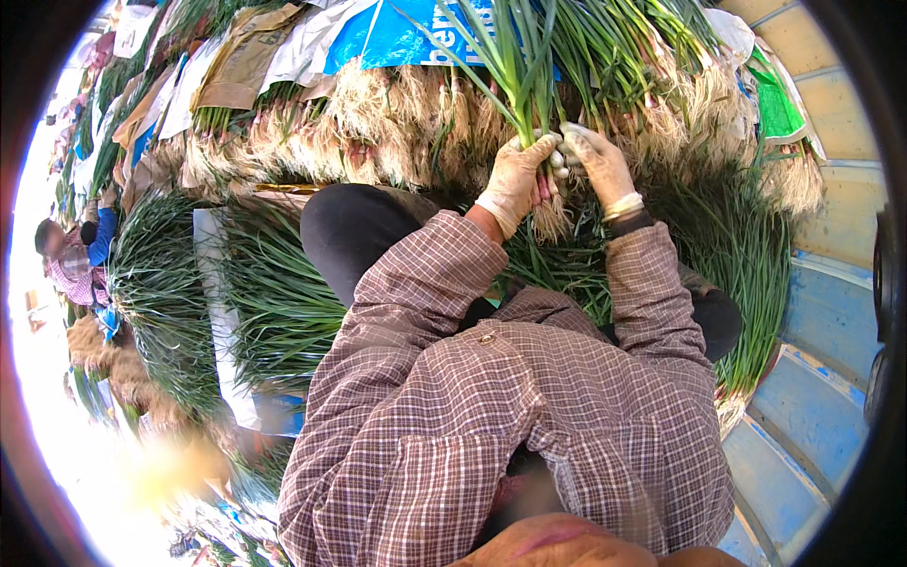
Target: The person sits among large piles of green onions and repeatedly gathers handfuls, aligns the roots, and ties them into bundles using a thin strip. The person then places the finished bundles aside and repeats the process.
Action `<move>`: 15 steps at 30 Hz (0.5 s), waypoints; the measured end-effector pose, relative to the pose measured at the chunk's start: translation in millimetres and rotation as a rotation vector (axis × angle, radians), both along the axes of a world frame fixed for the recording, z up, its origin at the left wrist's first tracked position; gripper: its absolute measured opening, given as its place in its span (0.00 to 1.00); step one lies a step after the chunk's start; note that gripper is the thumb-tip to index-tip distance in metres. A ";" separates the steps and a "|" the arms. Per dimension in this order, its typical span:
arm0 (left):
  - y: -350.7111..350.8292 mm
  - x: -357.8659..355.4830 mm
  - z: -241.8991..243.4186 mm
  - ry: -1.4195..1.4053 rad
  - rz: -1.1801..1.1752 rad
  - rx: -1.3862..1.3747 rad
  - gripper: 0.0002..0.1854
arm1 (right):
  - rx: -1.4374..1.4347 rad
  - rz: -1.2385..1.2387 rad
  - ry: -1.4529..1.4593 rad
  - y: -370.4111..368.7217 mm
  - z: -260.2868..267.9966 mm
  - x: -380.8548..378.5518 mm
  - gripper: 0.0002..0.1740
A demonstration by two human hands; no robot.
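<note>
My left hand [511, 181], in a pale glove, is closed around a small bunch of green onions [524, 85]. The long green leaves point away from me, and pinkish stems with pale stringy roots [551, 218] hang below the fingers. Close against the bunch is my right hand [601, 164], also gloved, its fingers bent near the stems. Whether those fingers pinch a stalk or only touch the bunch is hidden. Just beyond both hands lies a long row of root ends [397, 127] from many more green onions.
Blue printed sheeting [397, 35] and brown paper [241, 57] cover part of the row. Leafy green onions [283, 283] lie at my left, more [751, 283] at my right. A metal panel wall [829, 298] curves along the right. Another person [74, 262] sits far left.
</note>
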State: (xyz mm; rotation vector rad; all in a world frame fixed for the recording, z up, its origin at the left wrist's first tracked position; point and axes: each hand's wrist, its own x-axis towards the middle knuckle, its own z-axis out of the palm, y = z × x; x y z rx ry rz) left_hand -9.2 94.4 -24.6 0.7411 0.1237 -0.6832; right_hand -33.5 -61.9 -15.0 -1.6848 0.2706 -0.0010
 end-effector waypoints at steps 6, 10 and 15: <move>0.3 -8.8 7.1 -0.045 -0.011 0.066 0.06 | 0.515 -0.193 0.239 32.5 11.5 17.3 0.15; 0.3 -10.8 9.3 0.088 0.016 -0.087 0.06 | 0.697 -0.204 0.063 35.0 15.6 5.7 0.10; 11.0 5.6 8.6 0.228 0.099 -0.119 0.05 | 0.451 -0.020 -0.388 12.4 2.9 -34.3 0.11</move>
